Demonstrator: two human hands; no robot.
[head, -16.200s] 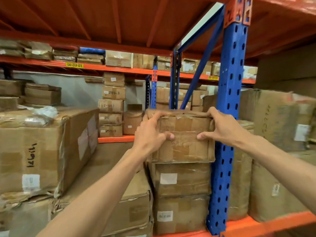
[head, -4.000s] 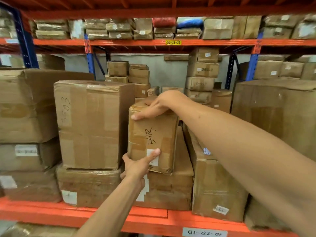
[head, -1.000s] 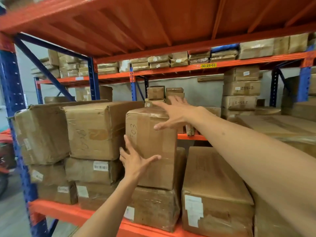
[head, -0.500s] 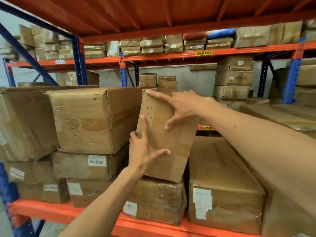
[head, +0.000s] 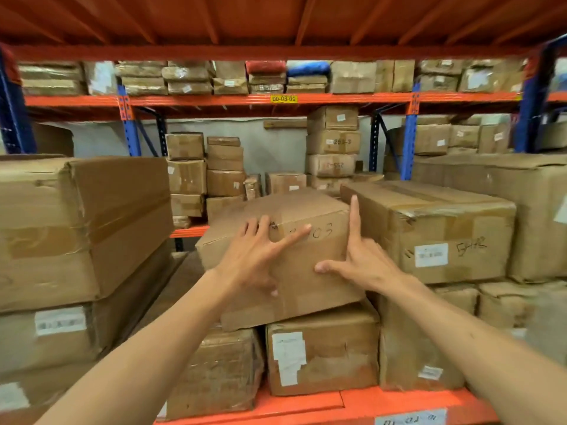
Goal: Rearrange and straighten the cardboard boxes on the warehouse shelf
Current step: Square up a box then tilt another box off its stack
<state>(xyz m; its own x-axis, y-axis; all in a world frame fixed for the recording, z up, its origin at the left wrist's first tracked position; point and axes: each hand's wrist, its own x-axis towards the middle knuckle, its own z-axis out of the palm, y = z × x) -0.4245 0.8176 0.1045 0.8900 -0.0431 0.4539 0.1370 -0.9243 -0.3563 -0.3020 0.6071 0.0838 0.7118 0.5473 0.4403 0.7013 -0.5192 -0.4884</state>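
A cardboard box marked "03" [head: 306, 210] lies on its side, slightly tilted, on top of two lower boxes [head: 322, 357] on the orange shelf [head: 399, 403]. My left hand [head: 254, 259] lies flat on its front face with the fingers spread. My right hand [head: 359, 262] presses the right part of that face, index finger pointing up along the box's right edge. Neither hand wraps around the box. Its right side touches a longer box marked "5442" [head: 429, 228].
A tall stack of big boxes [head: 82, 222] stands at the left, with a narrow gap [head: 181, 271] between it and the "03" box. More large boxes [head: 521, 210] fill the right. A second rack with several small boxes [head: 333, 142] stands behind.
The "03" box stood upright and tilted between my hands; now it lies on its side on the lower boxes. Both hands have moved onto its front face.
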